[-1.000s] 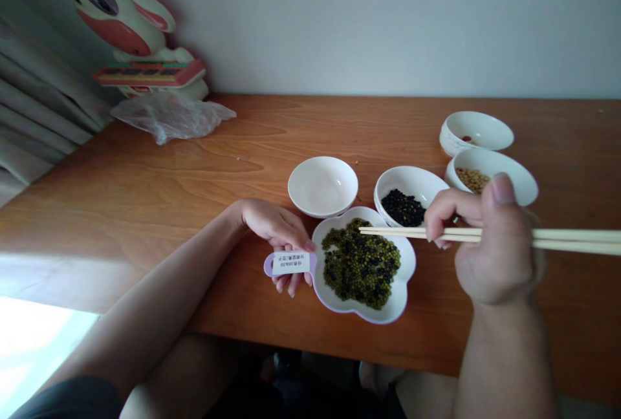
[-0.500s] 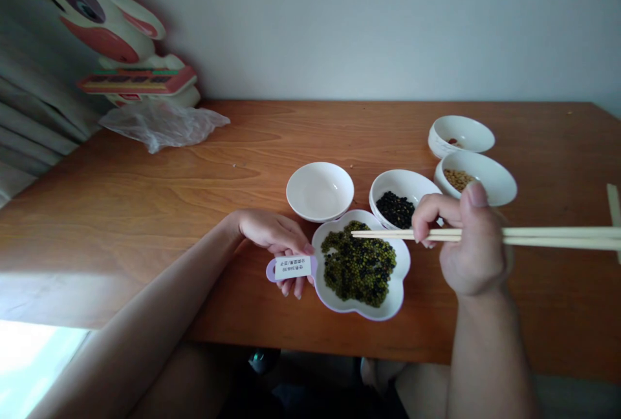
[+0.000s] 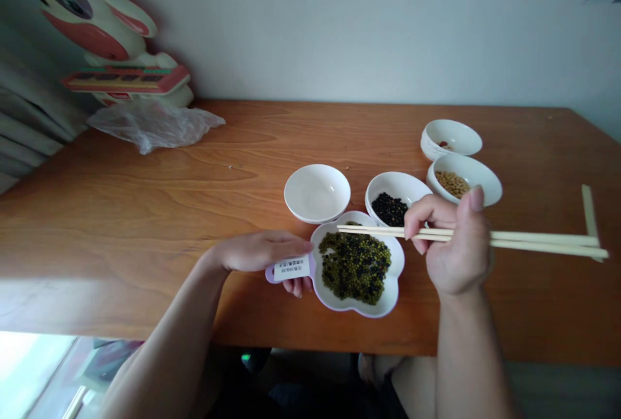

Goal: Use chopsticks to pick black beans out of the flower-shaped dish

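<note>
With my left hand (image 3: 264, 254) I grip the labelled purple handle of a flower-shaped dish (image 3: 394, 283); thumb above, fingers beneath. Mixed green and black beans (image 3: 356, 267) cover its floor. My right hand (image 3: 453, 244) is closed around a pair of wooden chopsticks (image 3: 533, 241), whose tips lie close together over the dish's upper left part. I see no bean between the tips. Just behind the dish are a white bowl (image 3: 317, 194) with nothing visible in it and another white bowl (image 3: 407, 183) with black beans (image 3: 389, 209), partly hidden by my right hand.
Farther right stand a bowl (image 3: 480, 180) of tan beans and a bowl (image 3: 460, 138) with a few reddish pieces. A pale strip (image 3: 589, 212) lies at the right. A plastic bag (image 3: 160, 125) and a cow-shaped toy keyboard (image 3: 130, 79) sit at back left.
The chopstick tips have shifted slightly left and up over the dish. My left hand has slid farther over the handle, its wrist lower. The whole view has turned a little to the right.
</note>
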`<state>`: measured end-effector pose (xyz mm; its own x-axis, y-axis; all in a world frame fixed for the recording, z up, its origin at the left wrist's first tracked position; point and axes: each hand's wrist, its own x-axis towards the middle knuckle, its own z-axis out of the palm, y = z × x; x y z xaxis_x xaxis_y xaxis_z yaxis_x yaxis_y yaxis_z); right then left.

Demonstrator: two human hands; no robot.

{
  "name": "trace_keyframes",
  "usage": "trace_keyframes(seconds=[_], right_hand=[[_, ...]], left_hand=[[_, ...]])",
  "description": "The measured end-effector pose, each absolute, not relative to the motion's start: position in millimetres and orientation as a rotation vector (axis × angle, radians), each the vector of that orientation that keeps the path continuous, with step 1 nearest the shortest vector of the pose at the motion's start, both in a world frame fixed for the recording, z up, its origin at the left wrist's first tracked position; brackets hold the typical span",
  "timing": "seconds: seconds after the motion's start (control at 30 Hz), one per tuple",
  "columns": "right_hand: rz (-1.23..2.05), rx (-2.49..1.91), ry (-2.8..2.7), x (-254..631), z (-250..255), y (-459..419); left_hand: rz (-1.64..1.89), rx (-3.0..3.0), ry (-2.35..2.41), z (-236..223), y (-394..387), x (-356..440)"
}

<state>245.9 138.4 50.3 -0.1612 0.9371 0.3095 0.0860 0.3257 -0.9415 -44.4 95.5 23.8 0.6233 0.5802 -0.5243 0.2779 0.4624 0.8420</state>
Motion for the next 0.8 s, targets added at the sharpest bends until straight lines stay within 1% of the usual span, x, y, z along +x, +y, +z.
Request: trace_keyframes(seconds=[0.23, 0.37, 0.53, 0.67, 0.8], right_hand=[[1.019, -1.022, -1.448, 255.4, 49.2, 130.1], [1.015, -1.062, -1.355, 267.4, 45.7, 121.8], [1.170, -1.052, -1.178, 285.1, 27.2, 115.7], [1.205, -1.055, -1.173, 297.3, 10.3, 107.7], [1.227, -1.024, -1.162, 302.8, 4.6, 97.1]], left_hand=[[0.398, 1.161, 1.162, 20.9, 71.2, -27.0], [0.364, 1.220, 1.190, 21.3, 70.2, -24.9], [0.355, 1.226, 1.203, 18.2, 72.2, -24.9], [0.369, 1.270, 1.218, 19.2, 69.8, -23.8], [0.377, 1.292, 1.207, 20.2, 67.9, -24.4]])
